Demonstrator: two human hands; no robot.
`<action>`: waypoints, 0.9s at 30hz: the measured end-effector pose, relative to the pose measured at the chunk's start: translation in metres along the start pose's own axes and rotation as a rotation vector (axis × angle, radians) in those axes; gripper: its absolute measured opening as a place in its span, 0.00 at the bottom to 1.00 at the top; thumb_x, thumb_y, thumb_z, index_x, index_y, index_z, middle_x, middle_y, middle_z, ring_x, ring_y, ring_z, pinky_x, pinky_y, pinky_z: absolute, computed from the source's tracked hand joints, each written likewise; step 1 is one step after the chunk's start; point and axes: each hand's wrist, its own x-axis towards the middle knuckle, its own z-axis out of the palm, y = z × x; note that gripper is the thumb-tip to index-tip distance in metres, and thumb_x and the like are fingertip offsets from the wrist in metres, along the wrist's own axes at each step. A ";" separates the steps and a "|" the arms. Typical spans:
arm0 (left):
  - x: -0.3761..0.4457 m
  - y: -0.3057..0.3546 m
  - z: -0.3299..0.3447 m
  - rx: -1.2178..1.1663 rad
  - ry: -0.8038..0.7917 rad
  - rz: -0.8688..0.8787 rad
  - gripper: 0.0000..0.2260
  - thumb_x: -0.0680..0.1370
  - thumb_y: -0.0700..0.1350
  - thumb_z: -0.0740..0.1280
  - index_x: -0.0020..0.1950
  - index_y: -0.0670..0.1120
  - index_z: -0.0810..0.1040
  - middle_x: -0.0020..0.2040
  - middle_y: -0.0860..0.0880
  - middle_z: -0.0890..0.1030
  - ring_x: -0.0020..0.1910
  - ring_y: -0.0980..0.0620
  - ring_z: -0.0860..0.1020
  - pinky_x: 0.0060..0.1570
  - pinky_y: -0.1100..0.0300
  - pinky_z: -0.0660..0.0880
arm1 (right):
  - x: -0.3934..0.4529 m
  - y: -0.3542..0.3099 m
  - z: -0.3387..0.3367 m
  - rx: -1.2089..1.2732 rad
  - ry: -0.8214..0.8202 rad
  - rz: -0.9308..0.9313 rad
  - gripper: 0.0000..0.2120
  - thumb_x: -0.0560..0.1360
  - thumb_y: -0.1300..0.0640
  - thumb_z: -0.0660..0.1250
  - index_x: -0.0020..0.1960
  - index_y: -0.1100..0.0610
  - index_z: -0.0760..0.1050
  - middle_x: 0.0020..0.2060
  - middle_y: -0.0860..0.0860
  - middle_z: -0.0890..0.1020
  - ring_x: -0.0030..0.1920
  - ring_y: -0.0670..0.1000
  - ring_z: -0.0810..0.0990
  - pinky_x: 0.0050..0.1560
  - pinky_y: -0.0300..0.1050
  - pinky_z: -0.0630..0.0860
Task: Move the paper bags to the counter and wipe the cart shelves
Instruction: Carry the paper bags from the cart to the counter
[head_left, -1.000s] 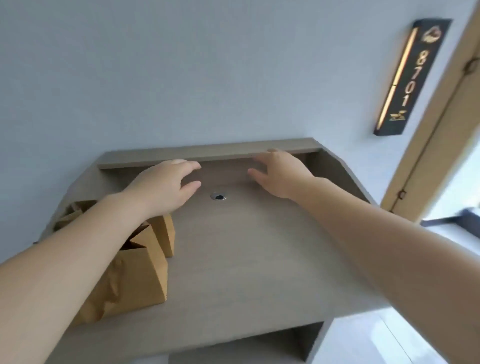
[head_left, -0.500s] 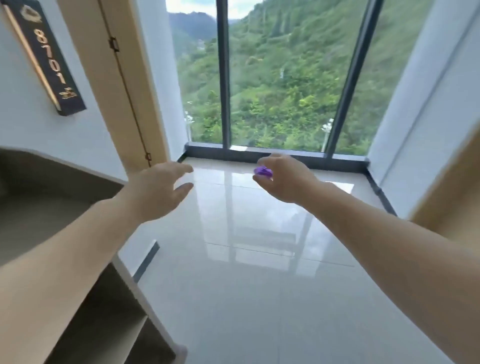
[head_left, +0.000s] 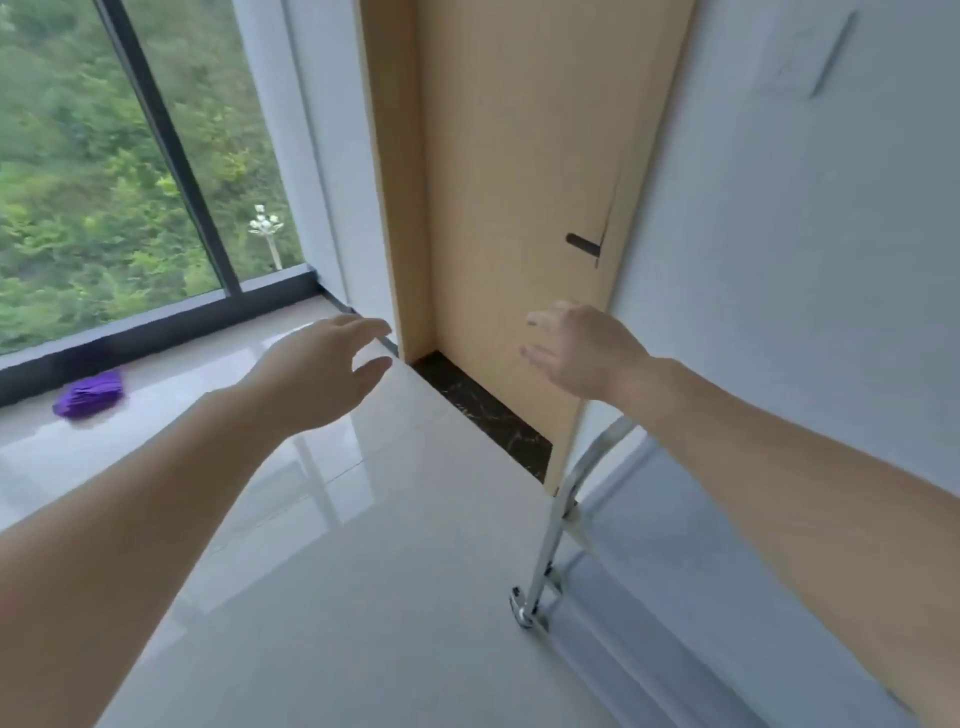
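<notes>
Wooden door (head_left: 519, 182) with dark handle (head_left: 583, 243) stands beyond both hands. Large window (head_left: 104, 156) showing green trees far left of left hand. Glossy tiled floor (head_left: 363, 571) below hands.

A purple cloth (head_left: 89, 395) lies on glossy pale grey floor tiles (head_left: 363, 571). The door (head_left: 519, 208) is light tan wood with a dark marbled threshold (head_left: 483, 410). The cart frame (head_left: 558, 519) is shiny silver; the window frame (head_left: 166, 140) is black.

Both arms were stretched out forward, left hand (head_left: 317, 376) and right hand (head_left: 584, 353) loose-fingered, holding nothing.
</notes>
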 end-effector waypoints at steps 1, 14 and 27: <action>0.018 0.028 0.016 -0.016 -0.023 0.054 0.16 0.79 0.52 0.61 0.66 0.52 0.71 0.65 0.53 0.75 0.53 0.49 0.76 0.54 0.52 0.74 | -0.016 0.033 -0.009 -0.007 0.000 0.068 0.21 0.78 0.46 0.60 0.67 0.57 0.71 0.60 0.56 0.75 0.59 0.57 0.74 0.57 0.49 0.72; 0.114 0.284 0.155 -0.166 -0.286 0.637 0.17 0.79 0.53 0.59 0.68 0.54 0.69 0.66 0.54 0.73 0.61 0.50 0.73 0.57 0.53 0.72 | -0.253 0.229 -0.059 -0.066 0.047 0.793 0.22 0.78 0.45 0.59 0.68 0.54 0.69 0.63 0.52 0.72 0.61 0.54 0.72 0.59 0.49 0.71; 0.066 0.385 0.224 -0.094 -0.429 0.772 0.19 0.79 0.55 0.57 0.69 0.53 0.68 0.69 0.54 0.70 0.62 0.48 0.74 0.58 0.52 0.72 | -0.415 0.293 -0.013 -0.024 -0.135 1.133 0.23 0.77 0.49 0.64 0.70 0.54 0.68 0.67 0.53 0.70 0.63 0.55 0.73 0.58 0.46 0.70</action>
